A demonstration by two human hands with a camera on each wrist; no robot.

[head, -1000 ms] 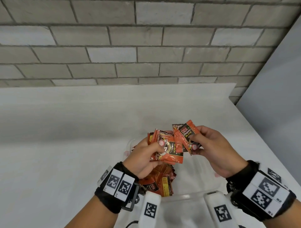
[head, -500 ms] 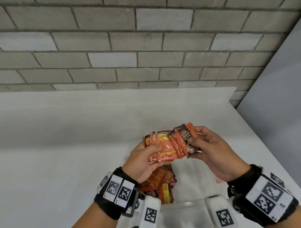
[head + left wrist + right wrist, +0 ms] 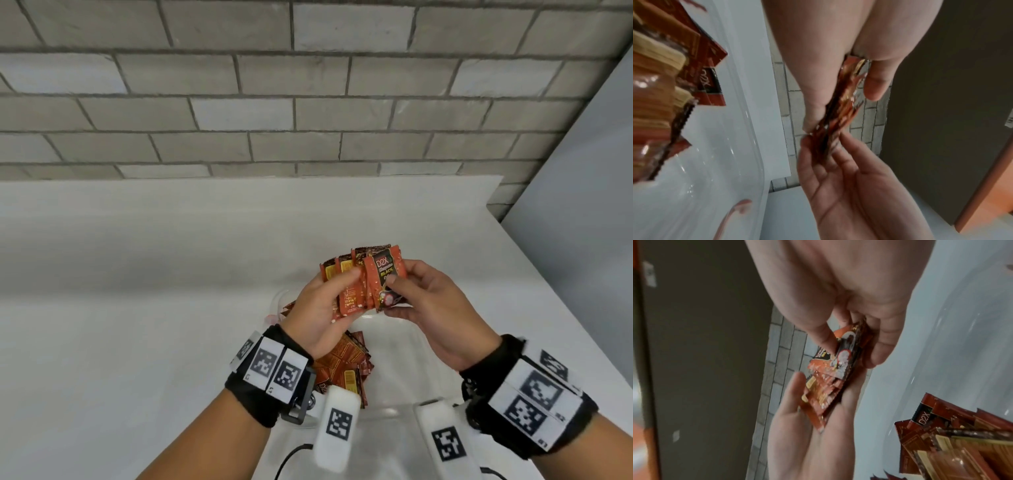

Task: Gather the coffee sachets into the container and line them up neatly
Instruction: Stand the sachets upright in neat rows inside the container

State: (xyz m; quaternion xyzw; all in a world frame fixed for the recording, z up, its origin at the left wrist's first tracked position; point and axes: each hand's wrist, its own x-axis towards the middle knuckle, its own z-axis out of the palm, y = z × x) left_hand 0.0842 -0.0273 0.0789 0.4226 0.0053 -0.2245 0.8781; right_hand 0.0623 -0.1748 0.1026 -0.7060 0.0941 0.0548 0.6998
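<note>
Both hands hold one fanned stack of orange coffee sachets (image 3: 363, 281) above a clear plastic container (image 3: 404, 342). My left hand (image 3: 329, 301) grips the stack from the left, thumb across its front. My right hand (image 3: 407, 294) pinches the front sachet, printed D2X, between thumb and fingers. In the left wrist view the stack (image 3: 838, 113) shows edge-on between both hands. In the right wrist view my thumb presses the front sachet (image 3: 836, 360). More sachets (image 3: 339, 366) lie in a loose pile at the container's left end.
The container stands on a white table (image 3: 137, 308) whose right edge (image 3: 561, 274) runs diagonally nearby. A grey brick wall (image 3: 274, 102) rises behind the table. The pile in the container also shows in the wrist views (image 3: 962, 443).
The right hand has brought its D2X sachet leftward onto the left hand's stack. The stack has turned more upright and both hands now hold it together, a little higher.
</note>
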